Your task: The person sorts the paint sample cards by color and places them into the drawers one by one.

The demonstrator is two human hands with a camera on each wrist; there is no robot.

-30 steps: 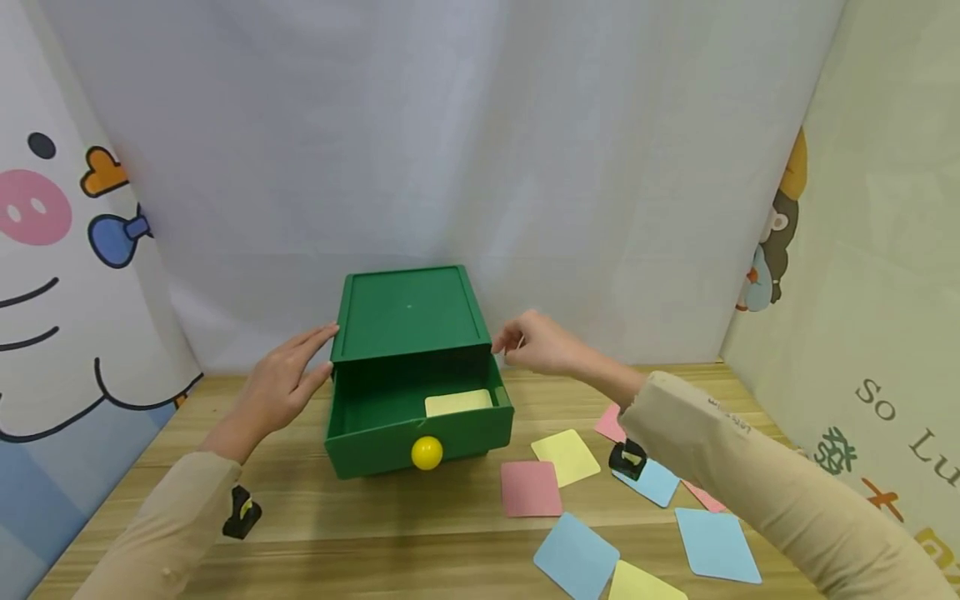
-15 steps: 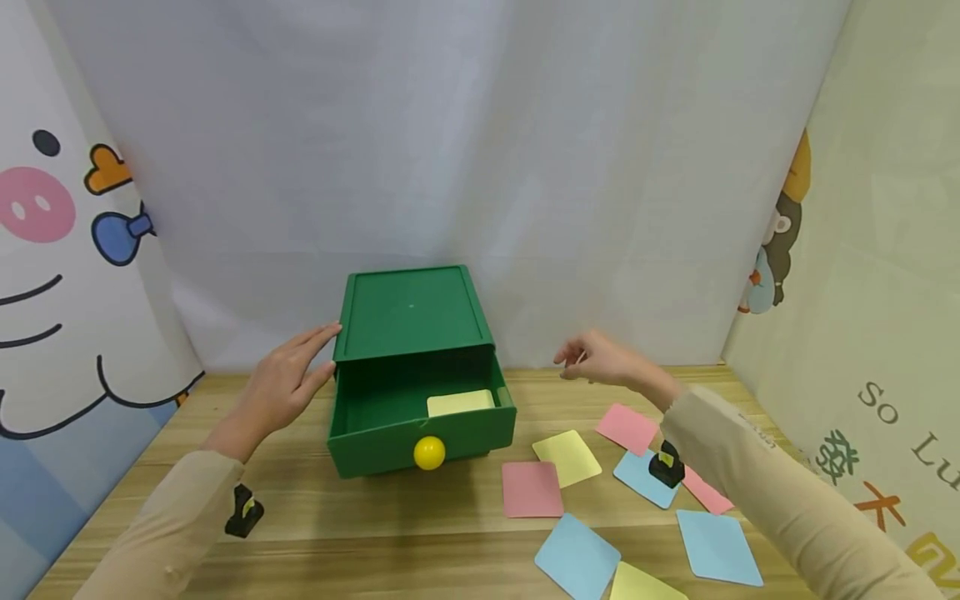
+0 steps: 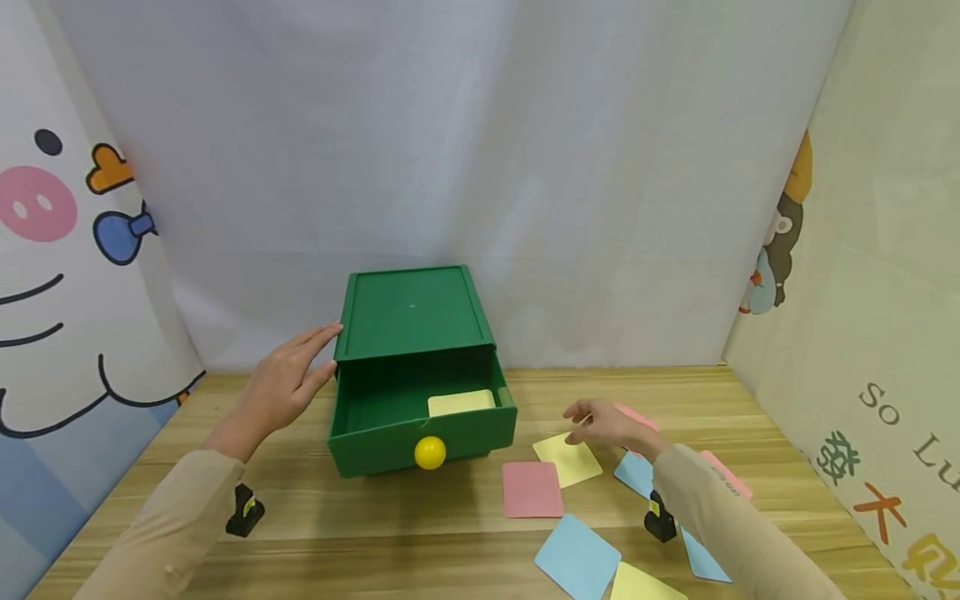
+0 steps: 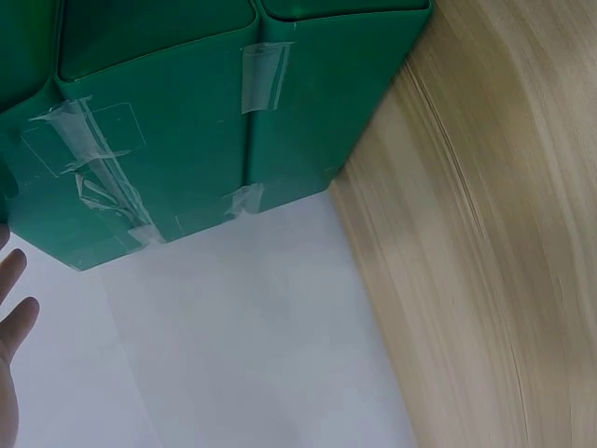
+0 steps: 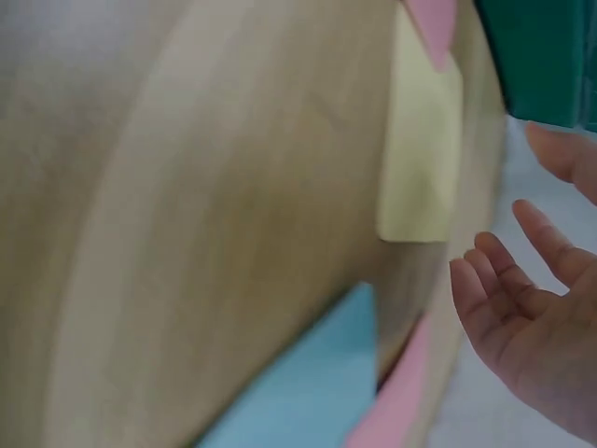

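Observation:
My left hand (image 3: 281,385) lies with extended fingers against the left side of a green drawer box (image 3: 412,310). Its drawer (image 3: 375,447), with a round yellow knob (image 3: 430,452), is pulled out and has a pale yellow card (image 3: 461,403) in its right part. Clear tape (image 4: 266,77) shows on the box's side in the left wrist view. My right hand (image 3: 611,423) hovers over the far edge of a yellow square card (image 3: 567,462), fingers loosely bent and holding nothing; the right wrist view shows the fingers (image 5: 483,280) spread apart.
Several other cards lie on the wooden table (image 3: 405,554): a pink card (image 3: 532,490) touching the yellow one, a blue card (image 3: 577,557), a second yellow card (image 3: 643,585), and pink and blue ones partly under the right arm. A white curtain (image 3: 600,167) hangs behind the box.
My right hand has moved right, away from the drawer's right side, then down toward the yellow card on the table. The left hand and drawer have stayed put.

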